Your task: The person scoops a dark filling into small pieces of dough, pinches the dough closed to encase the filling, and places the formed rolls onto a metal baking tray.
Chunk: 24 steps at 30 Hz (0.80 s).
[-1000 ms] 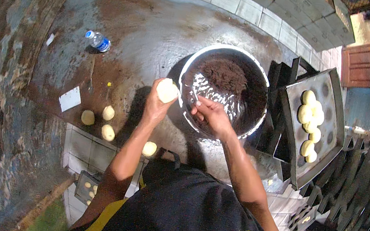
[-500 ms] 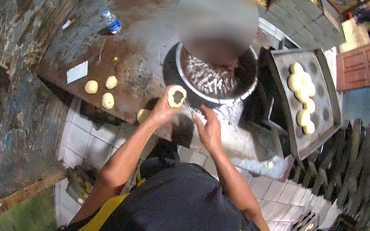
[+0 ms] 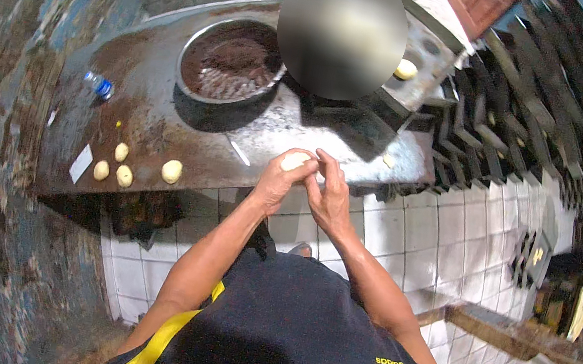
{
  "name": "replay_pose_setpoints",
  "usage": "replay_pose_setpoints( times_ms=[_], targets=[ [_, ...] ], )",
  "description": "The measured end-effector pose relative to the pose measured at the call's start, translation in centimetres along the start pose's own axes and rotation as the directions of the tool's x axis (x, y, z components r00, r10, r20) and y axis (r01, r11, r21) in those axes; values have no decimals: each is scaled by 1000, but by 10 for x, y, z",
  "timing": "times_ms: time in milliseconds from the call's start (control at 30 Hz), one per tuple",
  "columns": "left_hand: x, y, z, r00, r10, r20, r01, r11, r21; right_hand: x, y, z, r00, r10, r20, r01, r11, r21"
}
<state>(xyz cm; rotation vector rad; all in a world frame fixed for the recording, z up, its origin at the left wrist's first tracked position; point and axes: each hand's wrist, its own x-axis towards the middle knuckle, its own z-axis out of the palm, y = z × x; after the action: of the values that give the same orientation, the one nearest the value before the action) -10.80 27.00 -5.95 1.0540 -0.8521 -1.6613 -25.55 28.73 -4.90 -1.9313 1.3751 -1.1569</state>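
My left hand (image 3: pixel 279 184) is wrapped round a pale piece of dough (image 3: pixel 294 160). My right hand (image 3: pixel 327 196) meets it from the right, fingertips pressed at the dough; any filling inside is hidden. Beyond my hands, a thin light utensil (image 3: pixel 238 150) lies on the metal table (image 3: pixel 160 128), below a wide metal bowl (image 3: pixel 231 61) of dark crumbly filling. Several dough balls (image 3: pixel 172 171) sit along the table's near left edge.
A plastic bottle (image 3: pixel 98 85) and a white card (image 3: pixel 80 164) lie left. At back right stands a tray (image 3: pixel 420 95) with dough, partly hidden by a blurred circle. Stacked dark trays (image 3: pixel 524 98) are farther right, tiled floor (image 3: pixel 439 231) below.
My view has swung rightward. The utensil has left my right hand and lies on the table. The dough, earlier open around dark filling, is now enclosed between both hands.
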Motion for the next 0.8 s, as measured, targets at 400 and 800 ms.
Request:
replay_pose_setpoints(
  times_ms=[400, 800],
  targets=[
    [-12, 19, 74, 904, 71, 422, -401, 490, 774, -23, 20, -102, 979, 91, 181, -126, 973, 193],
    [-1, 41, 80, 925, -161, 345, -123, 730, 672, 26, -24, -152, 910, 88, 406, -118, 992, 48]
  ],
)
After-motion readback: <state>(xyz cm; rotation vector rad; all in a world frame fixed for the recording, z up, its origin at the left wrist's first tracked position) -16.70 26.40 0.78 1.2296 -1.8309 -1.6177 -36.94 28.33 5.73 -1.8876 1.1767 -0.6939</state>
